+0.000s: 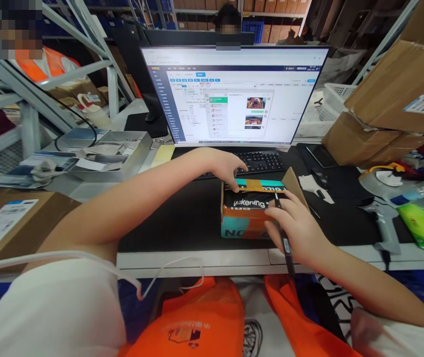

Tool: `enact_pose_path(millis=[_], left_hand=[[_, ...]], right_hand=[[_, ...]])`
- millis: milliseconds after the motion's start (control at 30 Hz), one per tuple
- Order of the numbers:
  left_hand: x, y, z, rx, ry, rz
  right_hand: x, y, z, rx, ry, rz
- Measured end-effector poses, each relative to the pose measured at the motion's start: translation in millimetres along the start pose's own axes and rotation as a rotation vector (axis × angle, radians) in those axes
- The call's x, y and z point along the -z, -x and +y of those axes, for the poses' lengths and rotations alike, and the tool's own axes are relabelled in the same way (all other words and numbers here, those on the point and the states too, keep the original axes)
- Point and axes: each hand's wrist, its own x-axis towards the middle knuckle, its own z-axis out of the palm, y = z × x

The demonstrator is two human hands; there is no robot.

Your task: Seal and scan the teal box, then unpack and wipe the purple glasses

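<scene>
A small teal and orange cardboard box (242, 229) sits on the black desk mat with its lid parted, and a side flap stands up at its right. Inside the box lies a black package (249, 201) with white lettering. My left hand (224, 166) reaches over the box's far left corner, its thumb touching the far edge and its index finger stretched apart above the keyboard. In my right hand (297, 225) is a slim black pen (286, 245), tip pointing up toward the box top. The right fingertips rest over the box's right part.
Behind the box stand a keyboard (262, 161) and a monitor (234, 99). An open grey tray (137, 153) of packets and a brown carton (15, 223) are at left. A mouse (319, 176), scanner (385, 225) and stacked cartons (401, 84) are at right.
</scene>
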Motion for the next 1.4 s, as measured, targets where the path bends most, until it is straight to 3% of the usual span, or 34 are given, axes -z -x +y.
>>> enact_pose_path(millis=[67,167,267,333,433,533,667,767,833,867,933,1033,1167,1267,1400], left_hand=[[-2.1,-2,-1,0.030,-0.007,0.004],[-0.8,-3,2,0.039,-0.025,0.016],[5.2,-2,-3,-0.009,0.000,0.105],[6.6,-4,-15,-0.013,0.135,0.150],[-4.3,-14,-37,0.070,0.513,0.155],[-30.2,-31,-48,0.137,0.882,0.356],[-75.7,-40,-42,0.232,1.148,0.791],[-114.0,-22,-32,0.129,1.113,1.097],[-137.0,-2,-24,-0.033,0.932,1.208],[-146.1,8,-20,-0.111,0.802,1.240],[-157.2,26,-13,-0.243,0.569,1.168],[-157.1,36,-4,-0.349,0.397,0.883],[-143.9,33,4,-0.270,0.304,0.571],[-137.3,31,8,-0.204,0.255,0.469],[-133.0,33,12,-0.169,0.225,0.414]], right_hand=[[14,4,-6,0.063,-0.078,-0.002],[36,12,-13,0.129,-0.199,-0.163],[46,21,-15,0.125,-0.350,-0.297],[44,26,-13,0.100,-0.456,-0.320],[36,33,-7,0.076,-0.561,-0.283],[28,42,6,0.041,-0.623,-0.103],[15,53,33,-0.213,-0.808,0.392],[2,54,54,-0.401,-0.855,0.745],[-5,53,64,-0.492,-0.747,0.864],[-9,53,67,-0.544,-0.698,0.858],[-16,55,70,-0.633,-0.694,0.730],[-23,61,66,-0.655,-0.807,0.483],[-24,61,61,-0.533,-0.784,0.207],[-23,55,65,-0.402,-0.764,-0.021],[-22,49,76,-0.330,-0.781,-0.178]])
